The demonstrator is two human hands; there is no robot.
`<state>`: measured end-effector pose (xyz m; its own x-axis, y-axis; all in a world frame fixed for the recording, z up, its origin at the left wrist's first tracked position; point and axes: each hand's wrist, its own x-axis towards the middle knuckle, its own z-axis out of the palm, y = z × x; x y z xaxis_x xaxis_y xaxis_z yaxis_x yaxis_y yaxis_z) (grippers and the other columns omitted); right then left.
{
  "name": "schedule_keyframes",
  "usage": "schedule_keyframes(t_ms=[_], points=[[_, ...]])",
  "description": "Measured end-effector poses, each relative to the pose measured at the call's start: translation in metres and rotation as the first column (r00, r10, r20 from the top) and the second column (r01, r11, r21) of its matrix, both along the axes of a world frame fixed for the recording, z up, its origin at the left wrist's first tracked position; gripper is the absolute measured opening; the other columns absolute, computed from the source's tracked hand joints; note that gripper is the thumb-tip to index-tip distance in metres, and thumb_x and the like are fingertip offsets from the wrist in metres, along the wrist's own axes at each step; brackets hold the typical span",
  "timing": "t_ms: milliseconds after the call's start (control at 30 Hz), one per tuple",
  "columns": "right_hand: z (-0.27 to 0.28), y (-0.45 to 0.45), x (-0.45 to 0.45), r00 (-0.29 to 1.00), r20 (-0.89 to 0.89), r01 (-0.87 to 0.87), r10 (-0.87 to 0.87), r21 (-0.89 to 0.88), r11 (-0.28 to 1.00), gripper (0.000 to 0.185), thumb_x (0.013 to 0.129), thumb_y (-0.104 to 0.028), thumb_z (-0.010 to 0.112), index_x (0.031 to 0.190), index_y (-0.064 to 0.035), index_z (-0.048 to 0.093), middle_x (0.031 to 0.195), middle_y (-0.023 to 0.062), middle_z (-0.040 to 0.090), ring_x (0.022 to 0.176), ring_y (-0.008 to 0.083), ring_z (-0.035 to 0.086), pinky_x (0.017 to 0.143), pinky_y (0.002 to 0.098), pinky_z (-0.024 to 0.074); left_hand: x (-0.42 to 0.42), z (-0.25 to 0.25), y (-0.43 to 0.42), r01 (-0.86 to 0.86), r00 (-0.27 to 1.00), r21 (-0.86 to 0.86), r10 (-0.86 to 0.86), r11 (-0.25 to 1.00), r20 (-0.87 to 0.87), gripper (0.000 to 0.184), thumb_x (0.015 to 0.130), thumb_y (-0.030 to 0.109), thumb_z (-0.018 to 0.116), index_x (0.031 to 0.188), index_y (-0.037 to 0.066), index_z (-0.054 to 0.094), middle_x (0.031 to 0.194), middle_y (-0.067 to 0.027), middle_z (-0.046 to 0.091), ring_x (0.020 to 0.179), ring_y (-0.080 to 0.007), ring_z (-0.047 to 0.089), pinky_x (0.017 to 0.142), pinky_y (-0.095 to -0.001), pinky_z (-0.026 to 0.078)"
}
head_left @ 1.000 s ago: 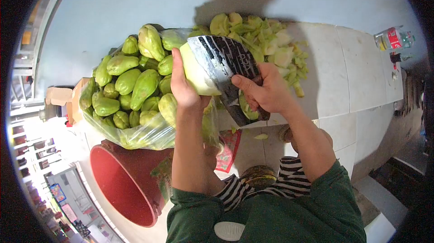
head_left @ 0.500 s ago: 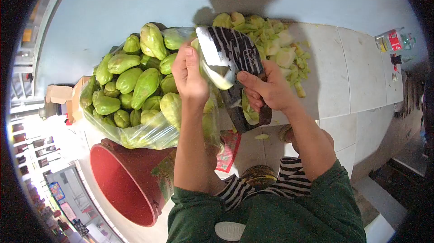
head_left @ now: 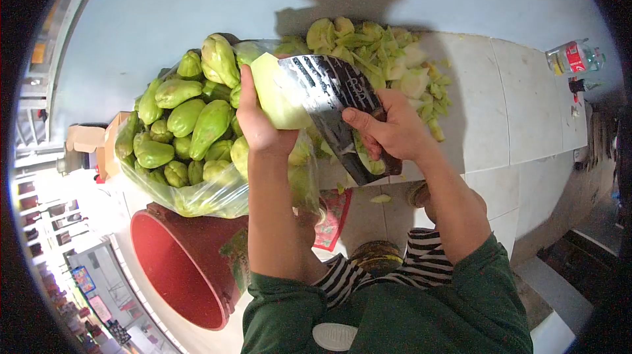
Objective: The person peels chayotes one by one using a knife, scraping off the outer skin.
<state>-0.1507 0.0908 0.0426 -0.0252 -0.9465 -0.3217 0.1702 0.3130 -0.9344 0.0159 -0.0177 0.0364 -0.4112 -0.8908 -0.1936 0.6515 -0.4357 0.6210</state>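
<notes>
My left hand [head_left: 260, 127] is closed around a peeled, pale green chayote [head_left: 271, 94], held up in front of me. In my right hand [head_left: 395, 130] is a broad dark cleaver [head_left: 329, 81] with streaked light markings, gripped near its brown handle. The blade lies against the right side of the chayote and hides part of it. Just left of my hands, a clear plastic bag [head_left: 227, 196] is full of unpeeled green chayotes [head_left: 186, 117]. Behind the blade, a heap of pale green peelings and cut pieces [head_left: 428, 101] rests on the tiles by the wall.
A red bucket [head_left: 178, 275] lies tipped at lower left, near a cardboard box [head_left: 115, 140]. White tiles [head_left: 477, 104] stretch right to a plastic bottle with a red label [head_left: 574, 58]. A red patterned cloth or packet [head_left: 334, 219] is below my hands.
The chayote has turned in my left hand, now showing a broad peeled face. The strip of peel by the blade is gone from there, and the cleaver has tilted and shifted slightly.
</notes>
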Motion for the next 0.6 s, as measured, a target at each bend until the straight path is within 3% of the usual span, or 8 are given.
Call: schedule_keyframes(t_ms=[133, 200, 400, 467, 500, 533, 600], points=[[-0.006, 0.0, -0.001, 0.996, -0.081, -0.038, 0.038, -0.005, 0.999, 0.032, 0.088, -0.032, 0.067, 0.081, -0.004, 0.053, 0.049, -0.0009, 0.048, 0.039, 0.0081, 0.047, 0.037, 0.027, 0.0397, 0.002, -0.003, 0.001, 0.127, 0.99, -0.103, -0.133, 0.987, -0.052, 0.055, 0.099, 0.048, 0.029, 0.114, 0.001, 0.055, 0.106, -0.0124, 0.063, 0.097, -0.0256, 0.061, 0.09, -0.0391, 0.047], [-0.005, -0.001, 0.0, 0.993, -0.109, -0.041, 0.04, -0.009, 0.999, 0.03, 0.088, -0.031, 0.066, 0.081, -0.0042, 0.054, 0.05, -0.0014, 0.048, 0.039, 0.0081, 0.047, 0.036, 0.0277, 0.0402, -0.002, -0.001, 0.005, 0.097, 0.995, -0.052, -0.098, 0.994, -0.034, 0.054, 0.099, 0.047, 0.029, 0.115, 0.002, 0.055, 0.106, -0.0118, 0.064, 0.096, -0.0266, 0.062, 0.089, -0.0407, 0.048], [-0.009, -0.002, 0.001, 1.0, -0.001, -0.026, 0.026, -0.024, 0.999, 0.029, 0.089, -0.031, 0.065, 0.084, -0.004, 0.055, 0.051, -0.0013, 0.049, 0.039, 0.0088, 0.047, 0.036, 0.027, 0.0393, -0.007, -0.005, 0.011, 0.096, 0.995, -0.005, -0.096, 0.995, 0.0, 0.052, 0.099, 0.046, 0.031, 0.118, 0.004, 0.055, 0.107, -0.0105, 0.064, 0.096, -0.0268, 0.063, 0.088, -0.0417, 0.049], [-0.009, -0.003, 0.002, 1.0, -0.018, -0.013, 0.013, -0.034, 0.999, 0.03, 0.089, -0.031, 0.065, 0.084, -0.0039, 0.054, 0.051, -0.0021, 0.048, 0.04, 0.0078, 0.047, 0.037, 0.0276, 0.0393, -0.007, -0.008, 0.012, 0.043, 0.987, -0.066, -0.033, 0.997, 0.154, 0.048, 0.099, 0.044, 0.035, 0.117, 0.004, 0.055, 0.107, -0.0099, 0.065, 0.096, -0.0256, 0.063, 0.088, -0.0402, 0.049], [-0.008, -0.003, 0.003, 1.0, -0.018, -0.015, 0.014, -0.034, 0.999, 0.03, 0.089, -0.031, 0.065, 0.084, -0.0039, 0.054, 0.051, -0.0021, 0.048, 0.04, 0.0078, 0.047, 0.037, 0.0276, 0.0393, -0.012, 0.0, 0.014, -0.013, 0.974, -0.088, 0.033, 0.996, 0.224, 0.048, 0.101, 0.04, 0.033, 0.115, 0.0, 0.055, 0.105, -0.011, 0.063, 0.093, -0.0215, 0.061, 0.085, -0.0348, 0.048], [-0.006, -0.004, 0.006, 0.995, -0.097, 0.006, -0.009, -0.028, 1.0, 0.029, 0.089, -0.03, 0.064, 0.083, -0.0037, 0.054, 0.05, -0.0003, 0.05, 0.04, 0.0107, 0.049, 0.038, 0.0284, 0.0399, -0.013, -0.003, 0.013, -0.014, 0.974, -0.088, 0.034, 0.996, 0.224, 0.048, 0.101, 0.04, 0.033, 0.115, 0.0, 0.055, 0.105, -0.011, 0.063, 0.093, -0.0215, 0.061, 0.085, -0.0348, 0.048], [-0.007, -0.005, 0.01, 0.984, -0.178, 0.026, -0.03, -0.024, 0.999, 0.028, 0.089, -0.029, 0.064, 0.082, -0.0035, 0.054, 0.05, 0.0014, 0.051, 0.04, 0.0136, 0.051, 0.039, 0.0292, 0.0406, -0.015, -0.016, 0.009, -0.155, 0.734, -0.44, 0.401, 0.884, 0.548, 0.048, 0.101, 0.039, 0.032, 0.113, 0.0, 0.056, 0.1, -0.0106, 0.063, 0.087, -0.0209, 0.06, 0.082, -0.0333, 0.048]])
